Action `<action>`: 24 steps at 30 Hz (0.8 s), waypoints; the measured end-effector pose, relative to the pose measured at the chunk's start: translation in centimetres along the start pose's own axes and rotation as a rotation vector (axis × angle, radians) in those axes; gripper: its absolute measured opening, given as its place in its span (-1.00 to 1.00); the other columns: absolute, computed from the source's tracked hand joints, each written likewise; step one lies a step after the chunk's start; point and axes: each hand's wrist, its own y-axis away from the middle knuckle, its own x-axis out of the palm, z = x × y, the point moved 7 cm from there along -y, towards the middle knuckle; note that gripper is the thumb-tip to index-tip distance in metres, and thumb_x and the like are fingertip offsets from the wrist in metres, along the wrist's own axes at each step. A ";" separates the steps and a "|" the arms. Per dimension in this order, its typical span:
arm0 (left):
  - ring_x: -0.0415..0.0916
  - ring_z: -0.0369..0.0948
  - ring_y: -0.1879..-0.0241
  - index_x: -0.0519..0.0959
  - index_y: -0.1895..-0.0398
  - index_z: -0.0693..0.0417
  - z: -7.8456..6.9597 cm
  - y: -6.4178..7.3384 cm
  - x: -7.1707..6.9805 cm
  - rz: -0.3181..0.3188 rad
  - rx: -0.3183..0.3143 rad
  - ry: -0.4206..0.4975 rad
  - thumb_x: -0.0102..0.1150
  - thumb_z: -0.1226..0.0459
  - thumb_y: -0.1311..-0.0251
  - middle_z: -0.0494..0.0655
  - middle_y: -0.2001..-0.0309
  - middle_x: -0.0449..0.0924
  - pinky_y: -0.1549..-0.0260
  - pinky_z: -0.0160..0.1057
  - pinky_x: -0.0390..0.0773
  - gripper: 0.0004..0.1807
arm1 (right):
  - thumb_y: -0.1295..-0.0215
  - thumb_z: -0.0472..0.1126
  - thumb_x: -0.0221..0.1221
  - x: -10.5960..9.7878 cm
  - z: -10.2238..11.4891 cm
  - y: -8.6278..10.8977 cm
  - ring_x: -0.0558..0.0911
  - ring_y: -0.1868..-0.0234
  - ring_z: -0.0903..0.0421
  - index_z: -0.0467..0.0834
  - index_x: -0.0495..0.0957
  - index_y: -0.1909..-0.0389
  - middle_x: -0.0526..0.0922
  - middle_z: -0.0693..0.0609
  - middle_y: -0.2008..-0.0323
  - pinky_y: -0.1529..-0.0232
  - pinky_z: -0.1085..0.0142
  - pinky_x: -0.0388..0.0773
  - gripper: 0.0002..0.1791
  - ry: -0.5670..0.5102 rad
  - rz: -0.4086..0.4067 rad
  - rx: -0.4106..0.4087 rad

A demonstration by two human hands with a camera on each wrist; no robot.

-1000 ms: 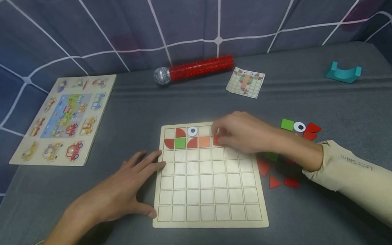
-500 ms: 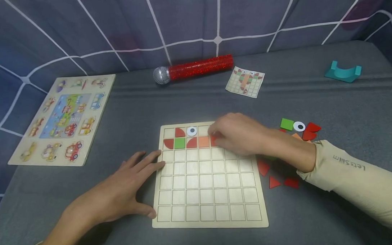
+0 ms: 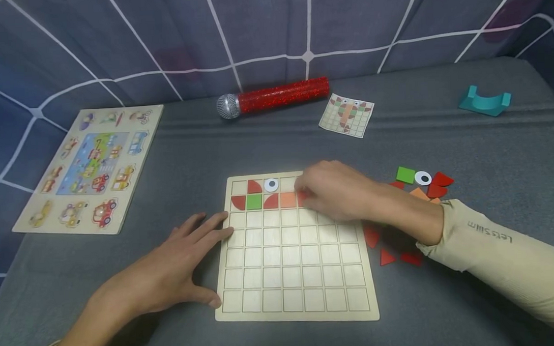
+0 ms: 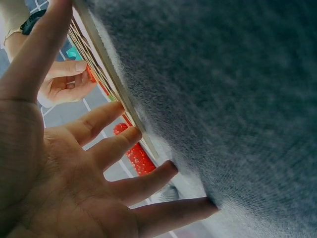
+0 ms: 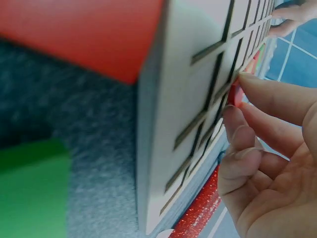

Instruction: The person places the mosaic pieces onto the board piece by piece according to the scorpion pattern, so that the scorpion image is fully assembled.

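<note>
Nearest, at the left edge of the wooden grid board (image 3: pixel 291 256), the left hand (image 3: pixel 163 271) lies with fingers spread and holds nothing; the thumb reaches the board's rim close to the near corner and two fingertips touch farther up. That looks like a fair brace, best kept light so the board doesn't slide.

Just off the board's right edge lie loose bits: a red triangle (image 3: pixel 387 257), then, farther up and partly behind the forearm, a green square (image 3: pixel 406 175) and an eye disc (image 3: pixel 423 178).

Over the board's second row from the far edge, the right hand (image 3: pixel 334 191) pinches a red piece (image 5: pixel 236 91) between thumb and forefinger, just right of a peach square (image 3: pixel 287 199). To seat it well, I'd line its straight sides up with the cell's grooves before pressing flat, and ease the fingertips off so the peach neighbour isn't nudged (whether the piece is fully down, I cannot tell; the fingers cover it).

Beyond the board's far edge sits a small pattern card (image 3: pixel 347 115), worth a glance to check which way the curve faces. Past that edge too are a teal stand (image 3: pixel 485 103), off to the right, and a red microphone (image 3: pixel 274 97).
</note>
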 end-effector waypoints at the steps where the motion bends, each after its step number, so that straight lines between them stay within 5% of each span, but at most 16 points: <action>1: -0.12 0.22 -0.47 0.25 -0.47 -0.14 0.0 0.0 0.0 -0.001 0.001 -0.001 0.49 -0.31 0.37 -0.12 -0.55 -0.04 -0.17 0.52 0.05 0.21 | -0.15 -0.40 0.26 0.0 0.0 0.0 0.27 0.55 0.13 -0.02 0.46 0.63 0.23 0.14 0.70 0.49 0.27 0.24 -0.71 0.006 0.002 -0.003; 5: -0.13 0.23 -0.47 0.25 -0.47 -0.14 0.0 -0.1 0.0 0.006 -0.002 0.000 0.47 -0.33 0.37 -0.11 -0.56 -0.05 -0.18 0.51 0.04 0.22 | -0.14 -0.39 0.28 0.0 0.0 0.0 0.28 0.55 0.12 -0.03 0.45 0.62 0.23 0.13 0.70 0.47 0.26 0.26 -0.72 0.021 -0.007 0.000; 11: -0.13 0.23 -0.47 0.26 -0.47 -0.13 0.0 -0.2 0.0 0.014 -0.015 -0.003 0.48 -0.33 0.40 -0.10 -0.55 -0.04 -0.17 0.52 0.04 0.23 | -0.13 -0.38 0.31 -0.3 -0.4 0.4 0.49 0.44 0.11 -0.09 0.62 0.29 0.51 0.14 0.56 0.33 0.21 0.45 -0.84 0.002 -0.020 0.046; 17: -0.15 0.24 -0.47 0.25 -0.48 -0.15 0.1 -0.3 0.1 0.037 -0.039 0.013 0.48 -0.34 0.41 -0.09 -0.56 -0.06 -0.20 0.51 0.01 0.24 | -0.09 -0.44 0.20 -0.5 -0.3 0.7 0.29 0.56 0.14 0.00 0.42 0.61 0.21 0.18 0.70 0.48 0.26 0.26 -0.71 -0.002 -0.021 0.009; 24: -0.16 0.26 -0.47 0.25 -0.48 -0.16 0.2 -0.3 0.1 0.042 -0.050 0.019 0.48 -0.34 0.42 -0.08 -0.56 -0.05 -0.20 0.51 0.00 0.25 | -0.19 -0.39 0.20 -1.2 -1.3 2.7 0.52 0.35 0.15 -0.04 0.68 0.25 0.61 0.16 0.37 0.22 0.18 0.49 -0.79 -0.034 -0.049 0.065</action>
